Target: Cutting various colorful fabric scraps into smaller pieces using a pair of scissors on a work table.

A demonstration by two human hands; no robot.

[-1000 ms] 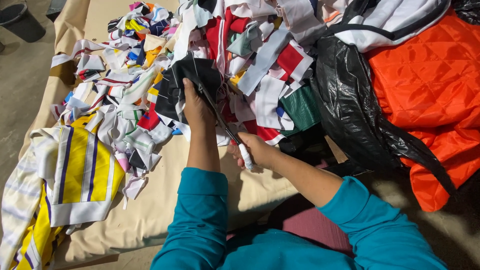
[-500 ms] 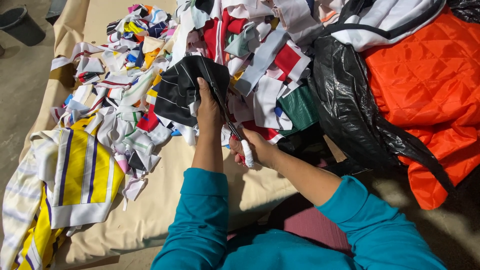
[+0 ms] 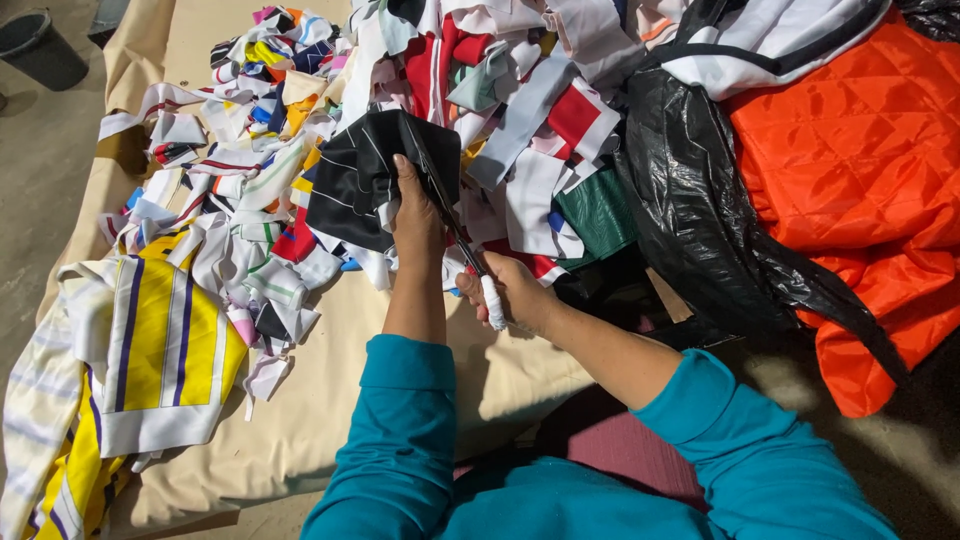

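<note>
Scrap heap [image 3: 300, 170] of mixed fabric offcuts spreads over a beige sheet [image 3: 330, 400], beside an orange quilted cloth [image 3: 850, 170]. Left hand [image 3: 415, 215], fingers clenched, holds a black fabric piece [image 3: 355, 175] above the heap. Right hand [image 3: 515, 292] grips scissors [image 3: 450, 225], blades at the black piece.

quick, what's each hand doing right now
Left hand: closed on black fabric piece.
Right hand: closed on scissors, blades in the fabric.
</note>
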